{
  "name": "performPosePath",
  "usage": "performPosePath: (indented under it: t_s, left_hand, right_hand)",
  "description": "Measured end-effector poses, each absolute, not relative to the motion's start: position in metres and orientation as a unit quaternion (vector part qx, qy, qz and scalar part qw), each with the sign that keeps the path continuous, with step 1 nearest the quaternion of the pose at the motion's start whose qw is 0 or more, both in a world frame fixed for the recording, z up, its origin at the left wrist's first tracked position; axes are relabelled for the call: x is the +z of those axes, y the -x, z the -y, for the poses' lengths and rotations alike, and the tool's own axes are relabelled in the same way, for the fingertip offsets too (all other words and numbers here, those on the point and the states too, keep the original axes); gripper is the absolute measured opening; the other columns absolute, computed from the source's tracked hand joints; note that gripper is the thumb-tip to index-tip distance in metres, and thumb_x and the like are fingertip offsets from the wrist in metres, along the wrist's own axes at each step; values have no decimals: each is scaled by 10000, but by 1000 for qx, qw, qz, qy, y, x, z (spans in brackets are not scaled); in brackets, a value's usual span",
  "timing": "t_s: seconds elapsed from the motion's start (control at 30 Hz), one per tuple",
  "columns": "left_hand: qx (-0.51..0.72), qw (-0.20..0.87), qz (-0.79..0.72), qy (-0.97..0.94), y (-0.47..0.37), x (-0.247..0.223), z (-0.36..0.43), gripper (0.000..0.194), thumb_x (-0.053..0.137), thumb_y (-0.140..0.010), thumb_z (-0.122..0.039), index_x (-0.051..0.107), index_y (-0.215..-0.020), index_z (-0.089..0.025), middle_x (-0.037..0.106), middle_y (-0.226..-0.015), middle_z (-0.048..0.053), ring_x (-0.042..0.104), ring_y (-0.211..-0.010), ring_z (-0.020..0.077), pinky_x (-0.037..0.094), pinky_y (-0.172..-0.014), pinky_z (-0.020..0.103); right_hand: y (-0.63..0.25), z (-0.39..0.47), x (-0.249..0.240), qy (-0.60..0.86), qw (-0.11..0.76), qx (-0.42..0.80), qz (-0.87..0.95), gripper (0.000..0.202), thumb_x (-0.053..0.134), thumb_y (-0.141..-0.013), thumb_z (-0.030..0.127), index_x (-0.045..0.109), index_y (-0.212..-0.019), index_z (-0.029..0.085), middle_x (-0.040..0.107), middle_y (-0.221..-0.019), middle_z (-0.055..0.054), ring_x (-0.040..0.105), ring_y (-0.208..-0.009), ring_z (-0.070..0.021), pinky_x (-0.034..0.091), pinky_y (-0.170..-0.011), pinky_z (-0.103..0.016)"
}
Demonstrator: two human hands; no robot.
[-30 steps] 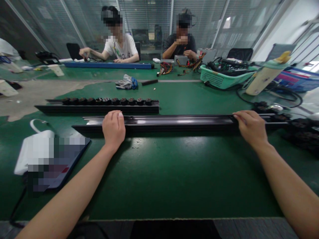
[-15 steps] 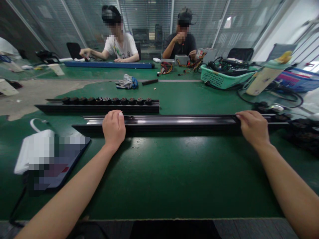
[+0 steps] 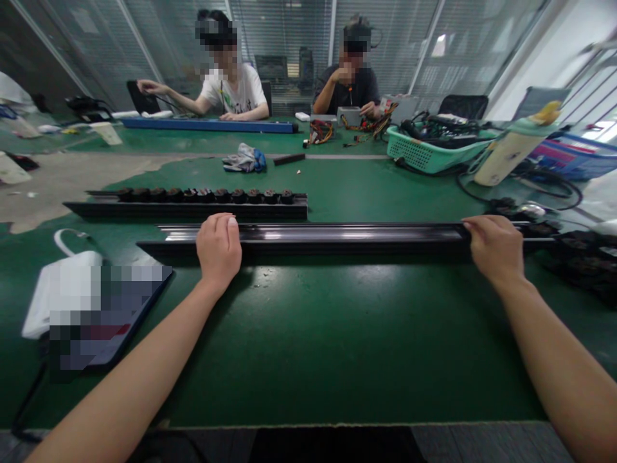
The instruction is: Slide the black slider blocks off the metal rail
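Note:
A long black metal channel (image 3: 347, 247) with a shiny inner face lies across the green table in front of me. Near its left end, my left hand (image 3: 219, 247) is closed over the channel, fingers wrapped across its top. My right hand (image 3: 496, 247) grips the same channel towards its right end, with thumb and fingers bent over the edge. Behind and to the left lies a second black channel (image 3: 193, 209), with a row of round black sockets (image 3: 222, 195) set along it. Black round parts (image 3: 585, 247) are piled beyond my right hand, partly blurred.
A white box-shaped device (image 3: 65, 289) and a dark blue folder-like item (image 3: 139, 308) sit at left. Gloves (image 3: 245, 158) and a short black strip (image 3: 289, 159) lie farther back. A green basket (image 3: 434, 154) of cables and a bottle (image 3: 513, 151) stand at right. Two people sit opposite.
My right hand has shifted slightly right along the channel; my left hand keeps its place on it. Across the table, one person's arm has risen outward, holding a cable.

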State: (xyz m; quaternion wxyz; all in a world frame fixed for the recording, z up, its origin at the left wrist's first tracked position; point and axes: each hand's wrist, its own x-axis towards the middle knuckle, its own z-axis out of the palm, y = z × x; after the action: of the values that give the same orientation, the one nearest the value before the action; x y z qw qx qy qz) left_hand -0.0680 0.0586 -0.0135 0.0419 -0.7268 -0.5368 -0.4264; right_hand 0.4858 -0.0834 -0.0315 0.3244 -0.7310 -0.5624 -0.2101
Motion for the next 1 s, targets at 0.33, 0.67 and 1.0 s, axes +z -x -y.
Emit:
performPosePath:
  t_s: [0.33,0.67,1.0]
  left_hand:
    - [-422,54,540,726,67,-12,-58,479,257,-1098,-464,666,-1121,-216,698,-1220,170,640,-1190,334,486,-1109,521]
    - [-420,60,541,726,68,-14,-58,484,257,-1102,-453,670,-1117,-202,704,-1222,174,645,-1195,329,486,-1113,515]
    - [-417,61,542,727,68,-13,-57,486,251,-1102,-458,668,-1127,-212,699,-1231,171,642,-1200,335,485,-1116,516]
  right_hand:
    - [-495,83,-34,732,319,-225,559,400,465,-980,350,805,-1062,155,764,-1102,-222,688,-1076,-337,539,-1001,-467]
    - [-495,83,-33,743,306,-230,550,416,493,-971,335,762,-1233,154,755,-1177,-231,674,-1157,-357,518,-1064,-521]
    - [-499,93,-31,844,249,-236,411,699,559,-907,697,831,-1126,91,746,-1145,-308,653,-1053,-459,551,-880,-593]
